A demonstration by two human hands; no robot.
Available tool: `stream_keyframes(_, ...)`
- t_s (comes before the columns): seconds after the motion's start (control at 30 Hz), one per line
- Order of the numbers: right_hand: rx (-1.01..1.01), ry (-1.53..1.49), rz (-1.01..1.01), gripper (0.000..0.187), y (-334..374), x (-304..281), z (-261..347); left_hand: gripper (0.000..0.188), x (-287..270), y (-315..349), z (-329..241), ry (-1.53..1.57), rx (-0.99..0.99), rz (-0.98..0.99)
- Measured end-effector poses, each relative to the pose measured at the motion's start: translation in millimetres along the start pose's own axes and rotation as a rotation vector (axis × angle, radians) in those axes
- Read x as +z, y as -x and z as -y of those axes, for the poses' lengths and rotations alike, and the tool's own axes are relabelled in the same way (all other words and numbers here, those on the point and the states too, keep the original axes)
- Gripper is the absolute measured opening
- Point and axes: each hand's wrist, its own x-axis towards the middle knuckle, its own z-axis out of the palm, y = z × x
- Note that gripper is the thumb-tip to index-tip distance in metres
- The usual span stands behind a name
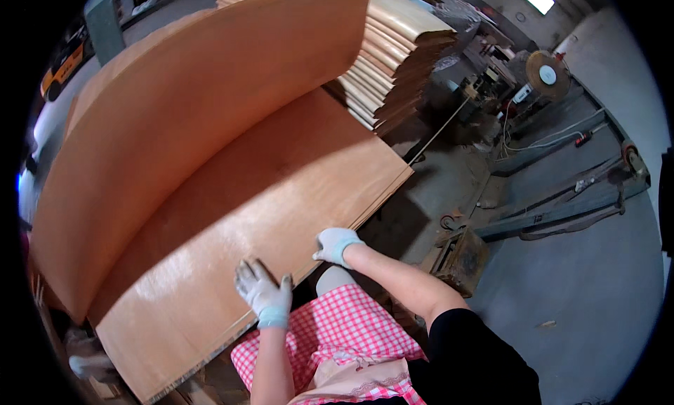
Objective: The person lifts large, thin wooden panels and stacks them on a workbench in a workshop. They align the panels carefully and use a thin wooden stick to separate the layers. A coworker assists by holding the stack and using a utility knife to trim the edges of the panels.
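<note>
A stack of reddish-brown wood veneer sheets [281,194] lies in front of me. One large sheet [210,82] curves up off it and arches over its far side. My left hand [264,292], in a white glove with a pale blue cuff, rests on the flat top sheet near its front edge, fingers stretched out. At that same edge, farther right, my right hand [338,246] wears a matching glove. Its fingers are bent and closed at the sheet's edge, partly hidden from view.
Behind stands a tall pile of folded veneer sheets [393,54]. To the right are a metal frame [540,219], a wooden box [461,261] and a machine with a round reel [547,75]. A white, blurred shape [91,366] shows at lower left. An orange vehicle [63,71] stands far left.
</note>
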Motion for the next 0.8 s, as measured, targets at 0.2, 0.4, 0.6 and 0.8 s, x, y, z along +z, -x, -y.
stream_keyframes(0.2,0.057,-0.126,-0.061,0.033,2,-63,-133,0.103,-4,5,14,0.02,-0.077,-0.006)
stream_keyframes(0.4,0.261,0.002,-0.23,0.028,-16,-112,-289,0.099,-3,2,11,-0.009,-0.052,-0.003)
stream_keyframes(0.6,0.389,-0.018,-0.152,0.029,-53,-105,-310,0.099,-6,5,12,-0.005,-0.049,-0.037)
stream_keyframes(0.8,0.651,-0.34,-0.62,0.046,-27,-78,-345,0.096,-4,5,8,-0.012,-0.048,-0.012)
